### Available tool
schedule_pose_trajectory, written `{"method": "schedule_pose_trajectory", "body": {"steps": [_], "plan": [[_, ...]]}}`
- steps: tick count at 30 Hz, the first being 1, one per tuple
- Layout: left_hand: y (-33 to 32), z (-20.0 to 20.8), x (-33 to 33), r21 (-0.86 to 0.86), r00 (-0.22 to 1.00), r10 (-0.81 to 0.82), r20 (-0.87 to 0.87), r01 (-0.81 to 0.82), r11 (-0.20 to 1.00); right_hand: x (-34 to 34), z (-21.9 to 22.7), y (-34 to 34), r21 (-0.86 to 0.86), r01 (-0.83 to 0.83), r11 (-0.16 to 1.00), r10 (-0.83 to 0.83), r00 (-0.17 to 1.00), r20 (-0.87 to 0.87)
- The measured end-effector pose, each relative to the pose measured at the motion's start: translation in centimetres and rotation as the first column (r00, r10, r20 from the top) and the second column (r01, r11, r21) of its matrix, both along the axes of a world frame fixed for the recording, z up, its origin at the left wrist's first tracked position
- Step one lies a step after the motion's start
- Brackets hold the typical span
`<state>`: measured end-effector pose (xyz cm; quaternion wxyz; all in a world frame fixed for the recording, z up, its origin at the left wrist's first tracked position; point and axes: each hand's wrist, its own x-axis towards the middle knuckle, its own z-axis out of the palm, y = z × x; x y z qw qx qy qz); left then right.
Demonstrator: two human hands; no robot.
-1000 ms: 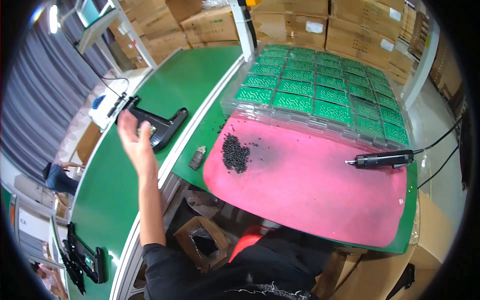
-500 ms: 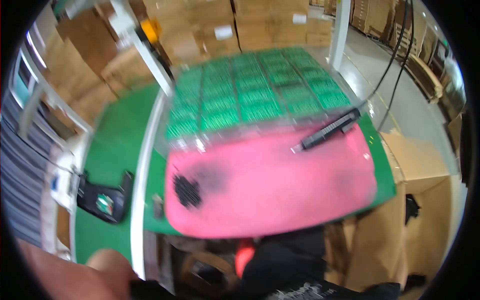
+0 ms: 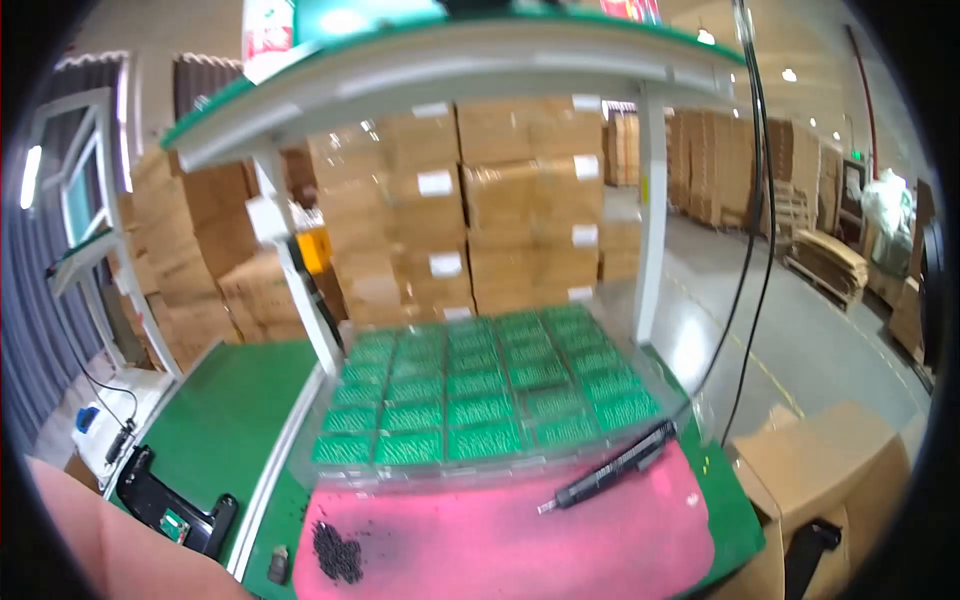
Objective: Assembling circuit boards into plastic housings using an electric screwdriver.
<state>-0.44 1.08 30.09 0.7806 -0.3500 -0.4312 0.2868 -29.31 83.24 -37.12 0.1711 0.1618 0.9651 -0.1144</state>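
Note:
My bare left arm (image 3: 120,540) fills the lower left corner, close and blurred; its hand lies outside the picture. My right hand does not show either. On the bench ahead lies a pink mat (image 3: 500,545). A heap of tiny black pieces, seemingly screws, (image 3: 336,553) sits at its left. Resting across the mat's far right edge is a black corded electric screwdriver (image 3: 615,468), its bit pointing left and nearer. Behind the mat stands a clear plastic tray (image 3: 395,480) holding rows of green circuit boards (image 3: 484,412).
A black plastic bracket (image 3: 175,510) with a small green board lies on the green surface at left. A small dark block (image 3: 278,565) is beside the mat. An open carton (image 3: 815,470) stands at right. A shelf (image 3: 460,55) spans above; stacked cartons (image 3: 530,210) stand behind.
The view has tilted upward, so the bench appears lower and the overhead shelf shows. My left arm covers more of the lower left corner. The screwdriver, tray and heap have not visibly moved on the bench.

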Motion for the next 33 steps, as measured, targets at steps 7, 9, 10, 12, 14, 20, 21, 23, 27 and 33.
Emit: {"method": "schedule_pose_trajectory", "body": {"steps": [7,9,10,12,14,20,21,23,27,33], "plan": [[-1.4,-10.3,0.4,0.385,0.971,-0.001,0.237,-0.093,0.918,-4.1,3.1,1.8,-0.192,0.313,0.93,-0.334,0.938,-0.088],[-0.7,-10.6,0.6,0.39,0.961,-0.023,0.274,-0.089,0.917,-3.2,1.2,3.1,-0.193,0.288,0.938,-0.319,0.934,-0.159],[0.5,-10.9,0.1,0.391,0.957,-0.031,0.289,-0.089,0.916,-2.0,5.7,-0.1,-0.286,0.202,0.937,-0.289,0.908,-0.304],[0.6,-12.2,1.9,0.441,0.953,-0.06,0.298,-0.082,0.894,-2.6,10.0,2.4,-0.249,0.124,0.96,-0.228,0.864,-0.448],[0.9,-13.0,2.6,0.479,0.946,-0.104,0.307,-0.059,0.876,-3.2,14.2,4.3,-0.19,-0.007,0.982,-0.126,0.724,-0.678],[3.3,-14.0,1.4,0.594,0.887,-0.303,0.348,0.042,0.804,-6.0,27.9,7.2,-0.395,-0.003,0.919,-0.374,0.317,-0.872],[3.4,-13.9,1.4,0.596,0.876,-0.319,0.361,0.045,0.801,-6.8,30.8,6.9,-0.409,-0.078,0.909,-0.36,0.349,-0.865],[3.8,-14.1,-0.1,0.585,0.845,-0.348,0.406,0.052,0.809,-5.3,37.1,1.4,-0.885,-0.273,0.376,-0.718,0.517,-0.465],[3.9,-13.6,0.7,0.579,0.822,-0.34,0.457,0.015,0.815,-3.2,45.9,-14.4,-0.884,-0.409,0.227,-0.598,0.658,-0.458],[3.8,-18.2,-4.2,0.438,0.153,-0.439,0.885,-0.591,0.678,8.8,46.2,-36.8,-0.941,-0.319,0.109,-0.281,0.899,-0.337]]}}
